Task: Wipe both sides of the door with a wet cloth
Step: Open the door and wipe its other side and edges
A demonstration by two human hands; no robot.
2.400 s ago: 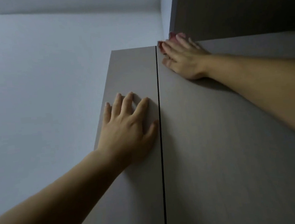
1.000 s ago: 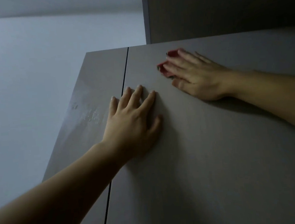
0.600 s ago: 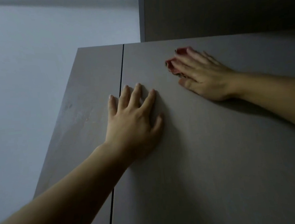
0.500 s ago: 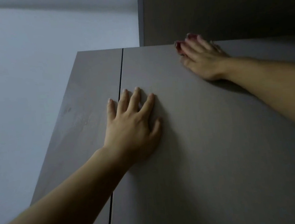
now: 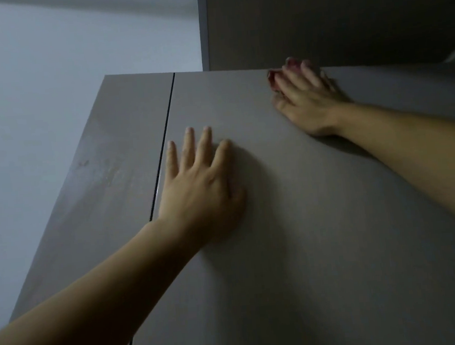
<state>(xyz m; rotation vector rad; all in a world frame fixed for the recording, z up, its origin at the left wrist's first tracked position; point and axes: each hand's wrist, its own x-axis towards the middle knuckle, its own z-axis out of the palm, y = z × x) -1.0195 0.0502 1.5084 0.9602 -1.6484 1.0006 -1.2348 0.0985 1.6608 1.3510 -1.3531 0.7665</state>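
Note:
A grey-brown door [image 5: 320, 219] fills the right and lower part of the view, seen from below up to its top edge. My left hand [image 5: 200, 185] lies flat on it with straight fingers, just right of the dark gap [image 5: 164, 147] beside the narrower left panel [image 5: 112, 181]. My right hand [image 5: 307, 98] presses a red cloth [image 5: 273, 79] against the door near its top edge. Only a small edge of the cloth shows past the fingertips; the rest is hidden under the hand.
A pale wall [image 5: 38, 105] and ceiling take up the left and top. A dark panel [image 5: 331, 14] rises above the door's top edge. Faint damp streaks [image 5: 106, 173] mark the left panel.
My right hand has slid the cloth to the right along the door's top edge. My left hand stays flat in the same spot by the gap.

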